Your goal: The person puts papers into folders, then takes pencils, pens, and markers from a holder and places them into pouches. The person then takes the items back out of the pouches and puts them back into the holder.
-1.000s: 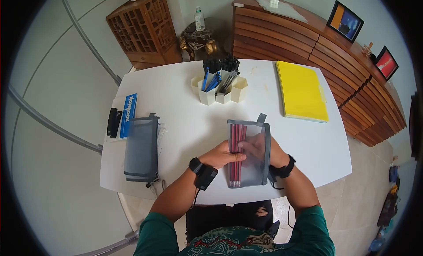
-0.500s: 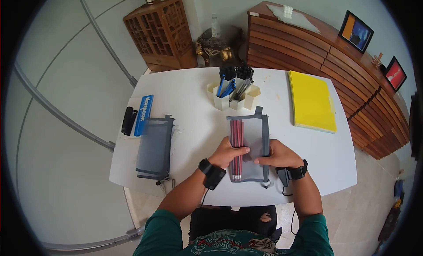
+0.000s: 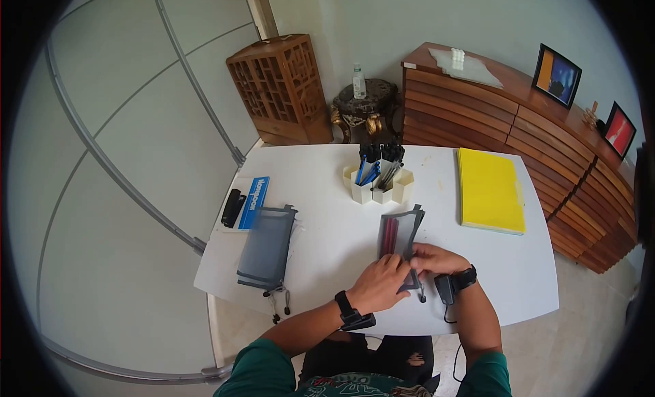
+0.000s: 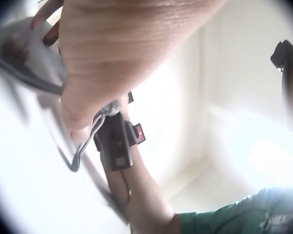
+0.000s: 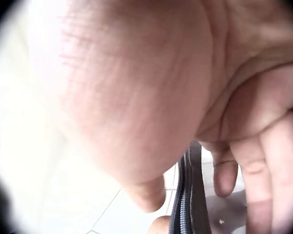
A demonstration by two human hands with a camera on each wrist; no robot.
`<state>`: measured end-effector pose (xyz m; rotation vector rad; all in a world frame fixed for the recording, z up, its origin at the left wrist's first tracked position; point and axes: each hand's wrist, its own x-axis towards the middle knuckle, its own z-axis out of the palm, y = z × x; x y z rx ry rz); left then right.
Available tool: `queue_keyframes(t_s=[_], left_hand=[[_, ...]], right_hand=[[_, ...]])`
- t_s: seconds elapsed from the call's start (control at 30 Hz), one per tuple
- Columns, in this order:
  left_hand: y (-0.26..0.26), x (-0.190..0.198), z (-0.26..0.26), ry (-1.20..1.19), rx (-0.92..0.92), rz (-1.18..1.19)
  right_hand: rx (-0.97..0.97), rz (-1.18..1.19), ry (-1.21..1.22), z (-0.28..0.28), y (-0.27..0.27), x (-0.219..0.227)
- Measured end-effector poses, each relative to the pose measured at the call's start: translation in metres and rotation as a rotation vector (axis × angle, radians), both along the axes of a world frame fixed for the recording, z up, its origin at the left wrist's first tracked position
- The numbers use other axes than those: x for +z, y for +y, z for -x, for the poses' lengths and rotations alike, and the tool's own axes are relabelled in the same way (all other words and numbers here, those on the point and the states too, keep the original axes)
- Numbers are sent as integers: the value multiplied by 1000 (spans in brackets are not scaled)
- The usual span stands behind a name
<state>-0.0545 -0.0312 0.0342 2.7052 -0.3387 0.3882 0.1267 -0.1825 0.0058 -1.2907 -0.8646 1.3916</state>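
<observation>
Your left hand (image 3: 376, 284) has just left its place along the side of the gray mesh pouch (image 3: 408, 223) and now lies across its lower end, back of the hand uppermost. The pouch, on the near side of the cream pen holder (image 3: 364, 194) and slightly to its right, has turned from facing you squarely to a narrower, slanted view. The red pencils (image 3: 389, 236) still show inside.

Your left fingers bend over the pouch and grip it (I can't tell whether they also pinch the zip pull). Your right hand (image 3: 440, 259), nearer you than the holder and to its right, pinches the zipper edge (image 5: 183, 214) between thumb and fingers. I judge that the work has moved from steadying the pencils to handling that edge; whether the zipper is closed, I can't tell. The second pouch (image 3: 263, 250) lies nearer you than the holder, to its left.
</observation>
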Motion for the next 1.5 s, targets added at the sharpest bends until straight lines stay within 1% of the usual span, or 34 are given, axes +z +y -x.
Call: queue_keyframes(t_s=[0.03, 0.1, 0.13, 0.17, 0.23, 0.3, 0.4, 0.43, 0.5, 0.53, 0.6, 0.67, 0.7, 0.77, 0.83, 0.87, 0.9, 0.93, 0.97, 1.0, 1.03, 1.07, 1.13, 1.2, 1.27, 1.3, 1.37, 1.4, 1.47, 1.5], left_hand=[[-1, -4, 1, -31, 30, -15], [0, -7, 6, -78, 17, -53], [0, -8, 9, -62, 52, -37], [0, -8, 11, -45, 89, -19], [0, -7, 13, -57, 98, -56], [0, -5, 18, -59, 109, -90], [-1, 4, 23, -54, 86, -139], [-1, 5, 26, -55, 85, -151], [-1, 8, 32, -51, 85, -163], [-1, 9, 37, -87, 81, -132], [-1, 13, 50, -116, 80, -100], [-1, 23, 71, -260, 70, -8], [1, 34, 80, -252, 74, -10], [7, 56, 101, -188, 145, 14], [21, 67, 116, -146, 275, -36], [30, 77, 121, -140, 340, -63], [41, 84, 125, -207, 413, -83], [55, 96, 125, -282, 438, -100], [67, 110, 124, -278, 524, -179], [82, 118, 121, -279, 616, -76], [93, 132, 111, -350, 641, -102], [109, 135, 102, -350, 684, -114], [138, 141, 74, -458, 663, -185], [164, 136, 40, -430, 722, -335], [204, 113, 6, -414, 673, -510], [221, 98, -9, -417, 672, -509], [248, 66, -35, -121, 746, -651], [257, 50, -40, -120, 743, -655], [265, 23, -39, 279, 698, -586], [264, 21, -37, 278, 695, -589]], right_hand=[[0, -7, -4, 1, 1, -1], [217, -145, 20, 8, 3, -4], [168, -141, -4, 13, 4, -4], [169, -147, -8, 14, 5, -1], [188, -31, -74, 15, 7, 3], [200, -60, -57, 14, 5, 3], [137, -28, -104, 13, 1, 16], [139, -30, -102, 13, 1, 15], [153, -51, 1, 12, 1, 10], [156, -51, 6, 11, 1, 9], [-42, 38, -1, 7, 2, 8], [-289, 61, -91, -13, 5, -19], [-405, 73, -160, -21, 7, -28], [-357, 88, -136, -11, 8, -10], [-451, 97, -131, 5, 15, -2], [-446, 100, -124, 6, 15, -2], [-419, 58, -129, 6, 15, -1], [-394, 16, -136, 6, 15, -2], [-395, 19, -130, 4, 14, -5], [-354, 3, -125, 0, 13, -9], [-313, -13, -121, -2, 12, -13], [-312, -12, -119, -2, 13, -15], [-317, 2, -147, -2, 14, -16], [-321, 5, -147, -3, 15, -17], [-325, 10, -149, -3, 13, -15], [-330, 19, -143, -2, 12, -13], [-338, 23, -135, -3, 12, -13], [-341, 11, -115, -4, 11, -15], [-341, 3, -92, -4, 12, -15], [-344, -3, -101, -3, 11, -12]])
